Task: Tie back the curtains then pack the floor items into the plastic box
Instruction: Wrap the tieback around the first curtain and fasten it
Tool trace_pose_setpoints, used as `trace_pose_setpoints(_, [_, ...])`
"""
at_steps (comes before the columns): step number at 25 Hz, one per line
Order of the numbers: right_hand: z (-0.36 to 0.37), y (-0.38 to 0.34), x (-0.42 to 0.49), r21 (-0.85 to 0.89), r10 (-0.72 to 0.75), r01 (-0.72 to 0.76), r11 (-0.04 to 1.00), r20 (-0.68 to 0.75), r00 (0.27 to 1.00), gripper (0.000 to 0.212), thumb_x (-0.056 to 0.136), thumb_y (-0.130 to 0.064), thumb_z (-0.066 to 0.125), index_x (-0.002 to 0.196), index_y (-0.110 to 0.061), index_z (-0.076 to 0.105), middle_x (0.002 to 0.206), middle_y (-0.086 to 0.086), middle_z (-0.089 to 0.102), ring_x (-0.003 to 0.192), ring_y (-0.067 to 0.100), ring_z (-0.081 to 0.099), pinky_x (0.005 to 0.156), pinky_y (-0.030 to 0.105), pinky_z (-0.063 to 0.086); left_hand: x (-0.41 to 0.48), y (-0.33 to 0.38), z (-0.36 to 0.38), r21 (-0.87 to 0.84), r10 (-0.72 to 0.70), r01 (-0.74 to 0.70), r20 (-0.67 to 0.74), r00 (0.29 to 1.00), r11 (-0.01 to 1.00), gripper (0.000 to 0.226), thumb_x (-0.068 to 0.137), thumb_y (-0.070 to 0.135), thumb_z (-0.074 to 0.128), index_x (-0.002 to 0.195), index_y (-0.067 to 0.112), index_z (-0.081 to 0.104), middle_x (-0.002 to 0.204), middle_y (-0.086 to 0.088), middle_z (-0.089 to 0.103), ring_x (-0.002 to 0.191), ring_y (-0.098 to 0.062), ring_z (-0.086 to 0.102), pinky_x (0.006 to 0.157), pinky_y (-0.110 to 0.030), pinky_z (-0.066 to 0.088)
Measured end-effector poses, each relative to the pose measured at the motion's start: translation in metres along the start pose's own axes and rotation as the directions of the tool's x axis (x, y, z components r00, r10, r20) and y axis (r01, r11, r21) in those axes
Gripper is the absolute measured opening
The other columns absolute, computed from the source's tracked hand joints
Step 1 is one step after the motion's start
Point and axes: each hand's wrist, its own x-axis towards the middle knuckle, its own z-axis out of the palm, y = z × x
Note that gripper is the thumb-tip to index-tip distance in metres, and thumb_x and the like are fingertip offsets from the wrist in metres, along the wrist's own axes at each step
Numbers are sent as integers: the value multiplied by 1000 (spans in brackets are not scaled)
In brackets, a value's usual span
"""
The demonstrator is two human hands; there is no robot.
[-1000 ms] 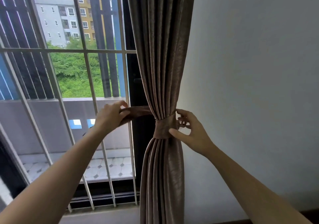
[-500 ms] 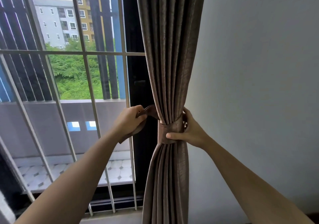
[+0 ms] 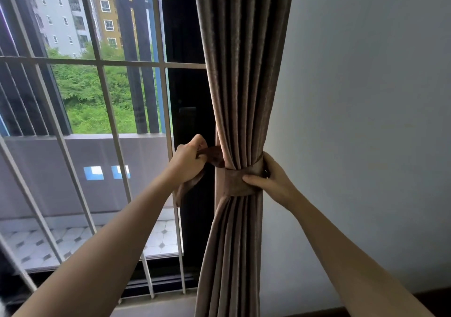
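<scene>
The taupe-brown pleated fabric curtain [image 3: 241, 72] is plain; the brown fabric tie-back band [image 3: 234, 183] around it matches; right of the curtain the smooth painted wall [image 3: 366, 97] is pale grey; left of it, white metal window bars [image 3: 122, 62], a grey balcony parapet [image 3: 48, 170] with two blue-and-white squares, and white balcony floor tiles [image 3: 31, 248] dotted with dark diamonds.

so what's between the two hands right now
In the head view, the gathered curtain, cinched by the tieback band, sits between the left hand and the right hand.
</scene>
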Motion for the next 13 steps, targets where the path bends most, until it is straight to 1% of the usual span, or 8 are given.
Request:
trace_pose_setpoints(2, [4, -4, -2, -40, -35, 36, 999, 34, 999, 90, 66, -31, 82, 140, -24, 31, 130, -11, 51, 114, 3, 53, 94, 22, 47, -1, 3, -1, -34, -5, 8, 90, 996, 999, 26, 87, 6, 48, 110, 18, 53, 92, -4, 63, 78, -19, 60, 61, -20, 43])
trace_pose_setpoints(4, [9, -7, 0, -105, -79, 81, 991, 27, 997, 101, 61, -32, 86, 140, -25, 25, 131, -8, 49, 114, 6, 54, 94, 23, 48, 0, 3, -4, -47, 7, 2, 204, 979, 999, 27, 86, 19, 58, 112, 20, 61, 94, -2, 66, 80, -13, 62, 63, -14, 45])
trace_pose_setpoints(5, [9, -8, 2, -109, -94, 95, 990, 11, 995, 103, 60, -29, 88, 140, -24, 23, 131, -7, 49, 114, 7, 54, 95, 25, 48, 1, 2, -6, -41, 25, -15, 247, 969, 999, 28, 83, 29, 64, 111, 21, 66, 94, 1, 68, 82, -10, 63, 66, -15, 46])
trace_pose_setpoints(6, [7, -10, 5, -100, -107, 107, 989, -1, 994, 103, 59, -26, 88, 140, -24, 24, 131, -7, 49, 114, 8, 54, 96, 27, 49, 2, 1, -6, -20, 56, -53, 258, 965, 998, 29, 81, 36, 67, 107, 23, 69, 91, 3, 70, 82, -9, 64, 70, -19, 50])
trace_pose_setpoints(7, [5, -11, 7, -89, -120, 118, 989, -12, 993, 103, 58, -23, 89, 139, -25, 25, 131, -6, 49, 115, 8, 54, 97, 29, 49, 4, 2, -6, 5, 83, -86, 234, 969, 996, 27, 80, 39, 68, 102, 24, 71, 89, 3, 72, 82, -10, 66, 74, -26, 53])
trace_pose_setpoints(9, [2, -11, 11, -52, -149, 147, 988, -36, 988, 100, 54, -21, 89, 135, -27, 29, 131, -3, 50, 116, 7, 54, 97, 28, 49, 7, 6, -2, 16, 110, -114, 151, 982, 993, 20, 84, 35, 64, 97, 22, 72, 85, 3, 71, 80, -16, 66, 77, -36, 54])
trace_pose_setpoints(11, [1, -9, 12, -14, -178, 178, 984, -65, 982, 99, 53, -18, 86, 134, -28, 30, 131, -2, 49, 116, 4, 53, 94, 22, 49, 8, 13, 5, 4, 113, -114, 114, 987, 993, 16, 87, 24, 61, 94, 14, 70, 81, 0, 67, 79, -23, 65, 74, -39, 53])
trace_pose_setpoints(13, [1, -4, 11, 15, -175, 176, 984, -72, 982, 104, 56, -14, 85, 140, -24, 24, 132, -4, 47, 116, 0, 52, 92, 17, 48, 7, 18, 14, -16, 114, -113, 119, 986, 993, 11, 88, 15, 58, 90, 8, 65, 84, -6, 66, 80, -29, 64, 75, -43, 53])
